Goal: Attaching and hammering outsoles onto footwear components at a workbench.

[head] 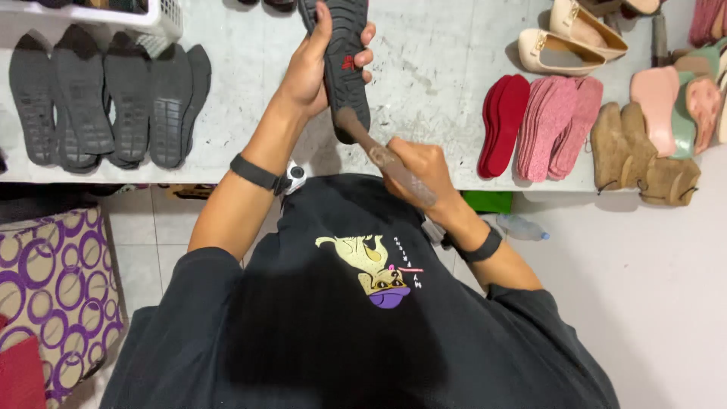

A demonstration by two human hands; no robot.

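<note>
1. i see my left hand (314, 72) wrapped around a dark shoe sole (344, 64), held up over the tabletop (432, 76).
2. my right hand (420, 170) is closed on a brush (382, 159), its tip touching the sole's near end.
3. i judge the brushing is underway; grey soles (106, 98) lie stacked at the left.
4. the sole's long axis runs away from me, heel end nearest.

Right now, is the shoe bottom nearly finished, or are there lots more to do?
One is in hand: the left hand holds a black sole while the right hand presses a brush to its heel. More black soles wait in a row. I cannot tell whether any are finished.
</note>
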